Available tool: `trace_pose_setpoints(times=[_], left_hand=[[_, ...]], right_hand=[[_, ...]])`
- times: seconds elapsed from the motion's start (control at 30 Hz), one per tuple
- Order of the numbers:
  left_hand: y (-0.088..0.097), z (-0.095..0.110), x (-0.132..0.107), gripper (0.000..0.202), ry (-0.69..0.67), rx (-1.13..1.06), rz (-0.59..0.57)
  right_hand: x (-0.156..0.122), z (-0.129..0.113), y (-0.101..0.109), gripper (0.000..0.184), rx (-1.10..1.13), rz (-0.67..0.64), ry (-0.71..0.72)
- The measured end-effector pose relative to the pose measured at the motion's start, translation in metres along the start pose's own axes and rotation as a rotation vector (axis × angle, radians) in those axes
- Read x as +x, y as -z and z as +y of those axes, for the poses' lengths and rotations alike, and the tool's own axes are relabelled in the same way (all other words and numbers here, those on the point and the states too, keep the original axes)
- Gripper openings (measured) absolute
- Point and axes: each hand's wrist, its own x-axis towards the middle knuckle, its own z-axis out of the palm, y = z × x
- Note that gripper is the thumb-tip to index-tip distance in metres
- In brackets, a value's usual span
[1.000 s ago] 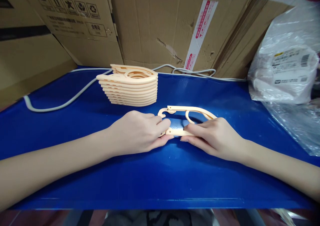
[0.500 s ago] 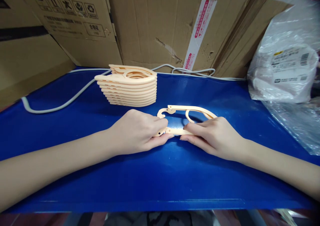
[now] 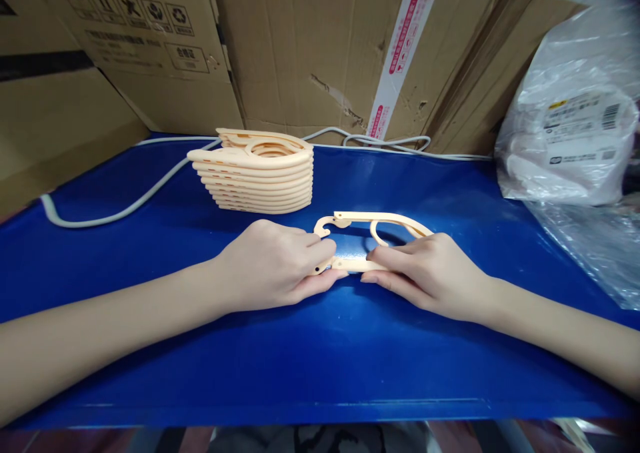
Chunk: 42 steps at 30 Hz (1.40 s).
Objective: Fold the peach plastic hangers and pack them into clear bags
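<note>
A peach plastic folding hanger (image 3: 373, 221) lies flat on the blue table (image 3: 320, 346) in the middle. My left hand (image 3: 273, 263) pinches its left end, fingers closed around the near bar. My right hand (image 3: 425, 273) grips the same near bar from the right, thumb and fingers pressed on it. The hanger's hook curls up at the far left end, just beyond my left fingertips. Behind my left hand stands a neat stack of several folded hangers (image 3: 255, 170) of the same colour.
Cardboard boxes (image 3: 320, 46) wall off the back and the left. A white cable (image 3: 125, 203) runs along the table's far edge and left side. Clear plastic bags (image 3: 570, 139) with packed goods sit at the right.
Both hands stay on the hanger; its left end under my left fingers has shifted slightly. The view has barely drifted.
</note>
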Motion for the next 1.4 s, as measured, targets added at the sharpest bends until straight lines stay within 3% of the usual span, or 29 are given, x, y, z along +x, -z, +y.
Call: trace_pose_setpoints(times=[0.17, 0.3, 0.5, 0.7, 0.9, 1.13, 1.4], left_hand=[[-0.003, -0.001, -0.002, 0.038, -0.002, 0.002, 0.039], [0.000, 0.000, -0.002, 0.038, 0.002, 0.002, 0.000], [0.002, 0.007, -0.001, 0.033, 0.008, 0.056, 0.144], [0.002, 0.001, -0.001, 0.038, 0.079, 0.006, 0.040], [0.004, 0.001, 0.000, 0.026, 0.154, -0.143, 0.009], [0.005, 0.005, 0.002, 0.025, 0.229, -0.248, 0.003], [0.004, 0.007, 0.001, 0.024, 0.289, -0.230, -0.038]], right_hand=[[0.001, 0.000, 0.000, 0.037, 0.018, 0.007, 0.014], [0.001, 0.001, 0.001, 0.039, 0.038, -0.001, 0.014], [0.003, 0.010, 0.001, 0.042, 0.090, 0.013, -0.073], [0.003, 0.009, 0.002, 0.039, 0.094, 0.023, -0.050], [0.001, 0.008, 0.001, 0.039, 0.005, 0.041, 0.003], [0.000, 0.007, 0.001, 0.040, -0.046, 0.076, 0.079], [-0.001, 0.004, 0.001, 0.041, -0.189, 0.116, 0.161]])
